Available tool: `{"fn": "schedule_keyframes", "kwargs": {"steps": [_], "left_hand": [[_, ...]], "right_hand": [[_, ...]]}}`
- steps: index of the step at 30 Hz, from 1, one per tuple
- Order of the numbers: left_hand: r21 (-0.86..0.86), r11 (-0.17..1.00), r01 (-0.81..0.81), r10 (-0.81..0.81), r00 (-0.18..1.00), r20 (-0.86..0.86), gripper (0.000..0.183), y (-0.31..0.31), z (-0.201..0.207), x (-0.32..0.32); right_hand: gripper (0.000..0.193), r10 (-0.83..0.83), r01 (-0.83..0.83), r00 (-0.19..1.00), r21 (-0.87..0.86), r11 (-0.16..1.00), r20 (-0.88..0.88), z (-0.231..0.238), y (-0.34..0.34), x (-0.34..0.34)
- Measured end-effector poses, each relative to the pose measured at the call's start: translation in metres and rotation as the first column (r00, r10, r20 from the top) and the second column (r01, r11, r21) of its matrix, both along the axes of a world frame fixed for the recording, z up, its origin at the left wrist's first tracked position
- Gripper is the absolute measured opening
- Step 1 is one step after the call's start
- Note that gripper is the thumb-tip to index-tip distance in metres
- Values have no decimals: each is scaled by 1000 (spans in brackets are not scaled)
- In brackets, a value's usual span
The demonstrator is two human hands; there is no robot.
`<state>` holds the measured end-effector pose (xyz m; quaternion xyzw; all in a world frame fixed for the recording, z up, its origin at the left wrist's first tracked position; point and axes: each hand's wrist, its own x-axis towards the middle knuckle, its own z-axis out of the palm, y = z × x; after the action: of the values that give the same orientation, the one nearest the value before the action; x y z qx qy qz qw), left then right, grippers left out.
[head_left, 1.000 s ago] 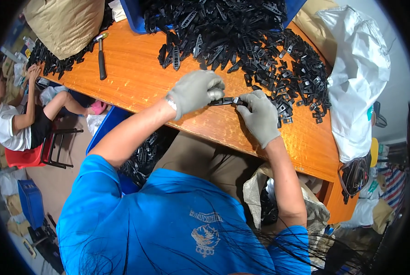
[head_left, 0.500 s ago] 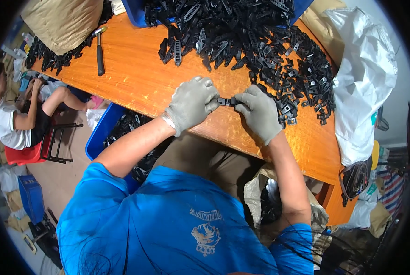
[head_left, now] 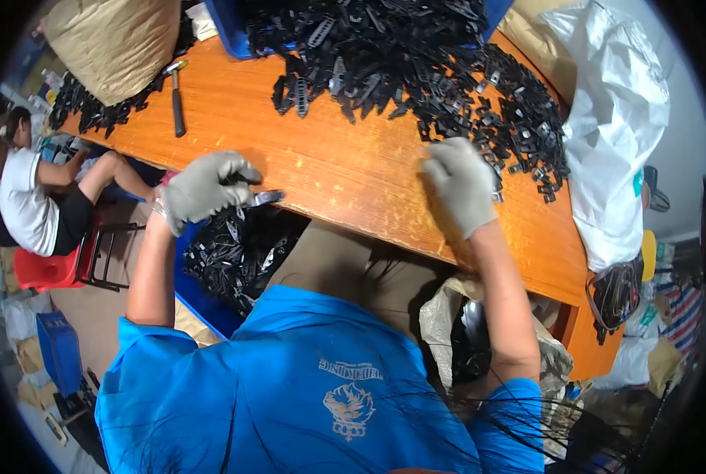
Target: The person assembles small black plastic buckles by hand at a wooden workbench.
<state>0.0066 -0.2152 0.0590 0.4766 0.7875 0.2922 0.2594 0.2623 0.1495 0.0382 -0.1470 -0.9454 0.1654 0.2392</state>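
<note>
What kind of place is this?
Probably a small workshop handling small parts: a big heap of small black parts lies on a worn wooden table, a hammer lies on the same table, and a blue bin near the person's lap holds more black pieces.

A wooden table (head_left: 321,174) with an orange-brown, scuffed top spans the upper part of the view. At its far side a blue bin (head_left: 228,35) spills long black plastic pieces (head_left: 357,75) onto the wood. They merge on the right into a scattered pile of small black clips (head_left: 527,130). Toward the left lies a hammer (head_left: 177,107) with a dark handle, its head pointing away. Near the far left end, a tan sack (head_left: 116,47) stands with more black parts (head_left: 92,110) around its base.
</note>
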Motion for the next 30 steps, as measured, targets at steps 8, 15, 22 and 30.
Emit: {"fn": "schedule_keyframes", "kwargs": {"steps": [8, 15, 22, 30], "left_hand": [[165, 950, -266, 313, 818, -483, 34, 85, -21, -21], [130, 934, -332, 330, 664, -671, 36, 132, -24, -20], [108, 916, -387, 331, 574, -749, 30, 155, -37, -17], [147, 924, -353, 329, 540, -775, 20, 136, -42, -17]], "right_hand": [[25, -237, 156, 897, 233, 960, 374, -5, 31, -32], [30, -153, 90, 952, 234, 968, 267, 0, 8, -48], [22, 81, -73, 996, -191, 979, 33, -24, -50, -51], [15, 28, -22, 1000, -449, 893, 6, -34, -52, -27]]}}
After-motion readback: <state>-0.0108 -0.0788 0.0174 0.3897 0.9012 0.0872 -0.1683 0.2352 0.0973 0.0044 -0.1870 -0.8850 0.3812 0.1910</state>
